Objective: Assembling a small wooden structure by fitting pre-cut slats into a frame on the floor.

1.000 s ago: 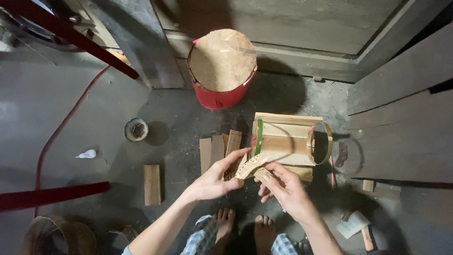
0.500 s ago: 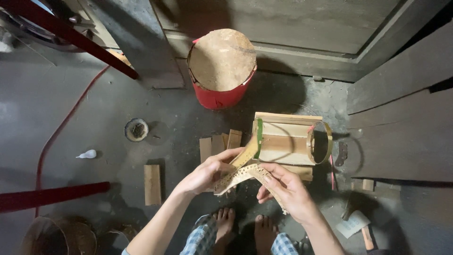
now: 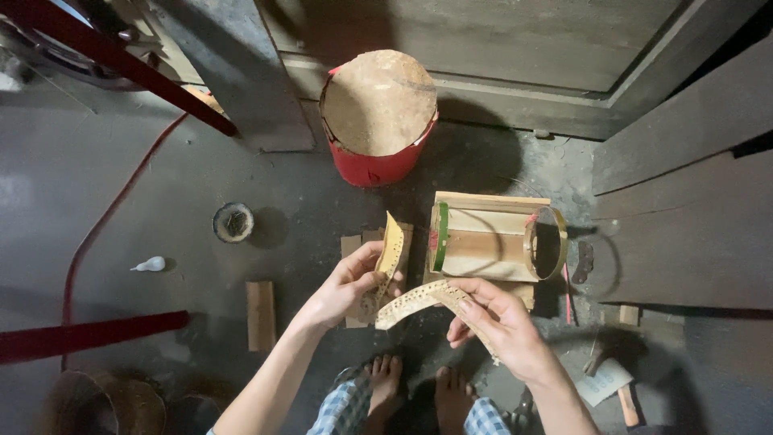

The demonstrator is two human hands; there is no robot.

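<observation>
My left hand (image 3: pixel 348 283) and my right hand (image 3: pixel 498 324) both grip a long pale bamboo strip (image 3: pixel 419 296) dotted with small holes. The strip is bent: one end stands up by my left thumb, the other curves down under my right palm. Both hands hover over small flat wood pieces (image 3: pixel 354 246) on the grey floor. Just beyond them sits a wooden box-like jig (image 3: pixel 487 234) with a green bamboo hoop (image 3: pixel 440 237) at its left end and a yellowish hoop (image 3: pixel 546 242) at its right. My bare feet (image 3: pixel 415 385) show below.
A red bucket (image 3: pixel 378 165) capped with a round brown board stands at the back. A small round tin (image 3: pixel 233 221), a white bottle (image 3: pixel 150 263), a wood block (image 3: pixel 260 314), a red hose (image 3: pixel 105 225) and red metal bars (image 3: pixel 88 334) lie left. A hatchet (image 3: pixel 608 383) lies right, dark planks (image 3: pixel 684 185) beyond.
Both hands pulled the strip away from the jig toward me. My left hand turned its end upright, so the strip bends more sharply.
</observation>
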